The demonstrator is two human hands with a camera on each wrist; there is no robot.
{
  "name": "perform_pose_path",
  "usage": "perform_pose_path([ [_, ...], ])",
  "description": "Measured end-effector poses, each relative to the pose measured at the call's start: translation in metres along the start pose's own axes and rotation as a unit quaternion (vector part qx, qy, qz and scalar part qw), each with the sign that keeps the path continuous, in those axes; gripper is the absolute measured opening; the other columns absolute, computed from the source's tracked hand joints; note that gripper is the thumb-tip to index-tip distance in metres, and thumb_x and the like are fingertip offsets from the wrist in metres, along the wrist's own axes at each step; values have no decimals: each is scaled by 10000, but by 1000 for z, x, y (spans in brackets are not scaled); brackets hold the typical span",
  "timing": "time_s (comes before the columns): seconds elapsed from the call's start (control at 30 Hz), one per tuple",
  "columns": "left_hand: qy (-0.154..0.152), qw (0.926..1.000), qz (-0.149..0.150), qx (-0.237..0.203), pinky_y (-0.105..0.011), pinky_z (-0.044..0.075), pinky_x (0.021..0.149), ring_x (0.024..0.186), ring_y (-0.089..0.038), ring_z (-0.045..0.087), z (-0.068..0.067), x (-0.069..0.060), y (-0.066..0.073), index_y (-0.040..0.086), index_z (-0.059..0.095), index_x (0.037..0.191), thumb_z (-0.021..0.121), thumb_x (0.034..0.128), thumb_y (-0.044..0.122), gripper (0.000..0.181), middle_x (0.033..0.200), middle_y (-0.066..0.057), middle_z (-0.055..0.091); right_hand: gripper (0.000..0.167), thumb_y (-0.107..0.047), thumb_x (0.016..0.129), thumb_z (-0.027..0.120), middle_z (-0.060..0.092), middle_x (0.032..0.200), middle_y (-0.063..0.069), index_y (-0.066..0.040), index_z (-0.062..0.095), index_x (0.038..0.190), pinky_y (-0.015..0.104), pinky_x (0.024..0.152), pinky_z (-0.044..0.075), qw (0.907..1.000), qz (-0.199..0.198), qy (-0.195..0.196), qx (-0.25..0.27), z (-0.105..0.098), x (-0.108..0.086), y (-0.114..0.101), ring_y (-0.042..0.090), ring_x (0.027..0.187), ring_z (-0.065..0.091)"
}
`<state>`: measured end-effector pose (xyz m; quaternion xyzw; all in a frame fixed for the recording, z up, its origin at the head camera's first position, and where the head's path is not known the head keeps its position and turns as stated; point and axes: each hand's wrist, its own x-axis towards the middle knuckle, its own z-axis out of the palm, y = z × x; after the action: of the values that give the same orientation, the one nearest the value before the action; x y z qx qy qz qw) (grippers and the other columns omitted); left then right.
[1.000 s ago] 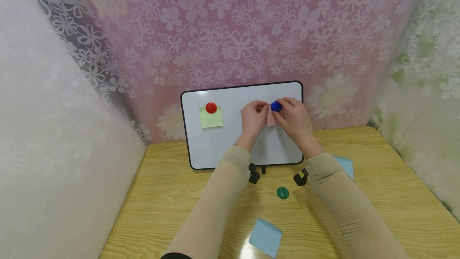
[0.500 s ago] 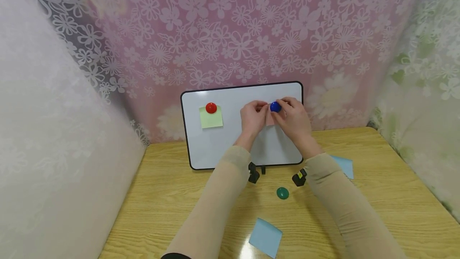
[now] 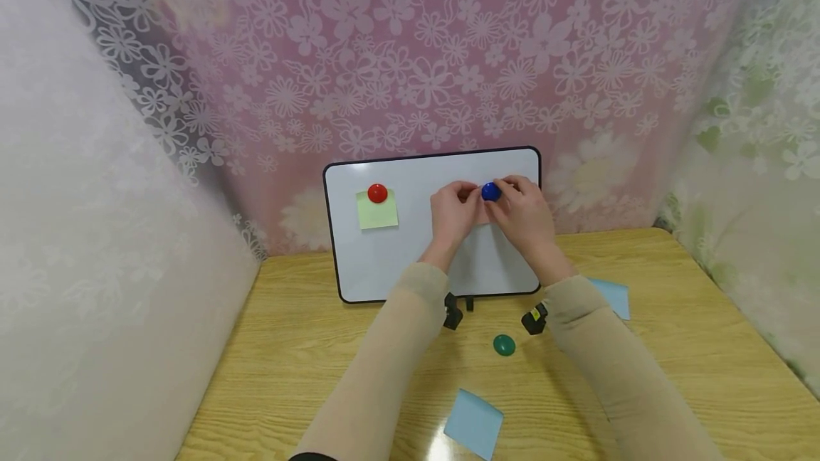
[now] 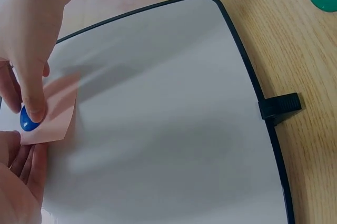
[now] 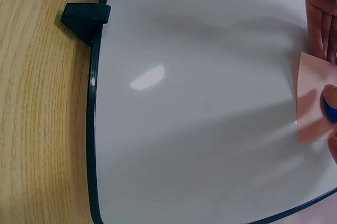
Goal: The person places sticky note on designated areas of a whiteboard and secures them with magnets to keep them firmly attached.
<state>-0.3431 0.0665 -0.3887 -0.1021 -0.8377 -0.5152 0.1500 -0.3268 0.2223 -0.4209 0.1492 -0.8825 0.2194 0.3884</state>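
Observation:
A whiteboard (image 3: 397,265) with a black frame leans on the table against the back curtain. Near its upper right, my right hand (image 3: 527,218) pinches a round blue magnet (image 3: 490,192) over a pink sticky note (image 4: 62,103). On the note's left edge, my left hand (image 3: 452,215) holds the paper between thumb and fingers. The right wrist view catches the magnet and note only at its right border. In the head view my hands cover much of the pink note. Further left on the board, a red magnet (image 3: 377,193) overlaps the top of a green sticky note (image 3: 378,215).
A green magnet (image 3: 504,345) lies on the wooden table (image 3: 288,375) in front of the board. One blue sticky note (image 3: 474,424) is nearer me; another blue note (image 3: 611,299) is partly behind my right sleeve. A black clip-like foot (image 5: 86,19) juts from the board's lower edge.
My right hand and the blue magnet have shifted very slightly left over the pink note. My left hand stays at the note's edge.

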Motion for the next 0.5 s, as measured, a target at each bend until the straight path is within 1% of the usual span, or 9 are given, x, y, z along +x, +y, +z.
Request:
perform_pose_path([
  [0.17, 141, 9998, -75, -79, -207, 535, 718, 831, -116, 659, -4, -2, -2, 87, 822, 1061, 740, 1045, 227, 163, 906, 5, 755, 446, -147, 907, 888, 661, 1215, 270, 72, 734, 1263, 576, 1016, 539, 9999, -13, 105, 124, -1, -2, -2, 455, 1115, 653],
  [0.33, 149, 9998, 19, -98, -194, 530, 724, 836, -110, 648, -8, -6, -7, 87, 816, 1075, 734, 1046, 213, 153, 920, 6, 750, 436, -145, 901, 895, 669, 1210, 259, 48, 744, 1262, 567, 998, 541, 9992, 24, 174, 354, -3, -6, -3, 440, 1112, 653],
  [0.4, 115, 9998, 101, -105, -193, 527, 725, 834, -106, 649, -10, -9, -9, 78, 815, 1076, 739, 1042, 203, 151, 924, -3, 754, 429, -150, 908, 889, 676, 1201, 253, 42, 746, 1263, 563, 959, 554, 9989, 13, 191, 419, -4, -9, -2, 434, 1092, 657],
  [0.5, 37, 9996, 215, -169, -194, 524, 721, 827, -100, 651, -12, -15, -11, 66, 814, 1073, 742, 1038, 189, 147, 926, -12, 757, 419, -145, 916, 879, 694, 1186, 250, 39, 745, 1267, 545, 862, 575, 9984, -50, 240, 500, -5, -14, 0, 422, 1004, 667],
])
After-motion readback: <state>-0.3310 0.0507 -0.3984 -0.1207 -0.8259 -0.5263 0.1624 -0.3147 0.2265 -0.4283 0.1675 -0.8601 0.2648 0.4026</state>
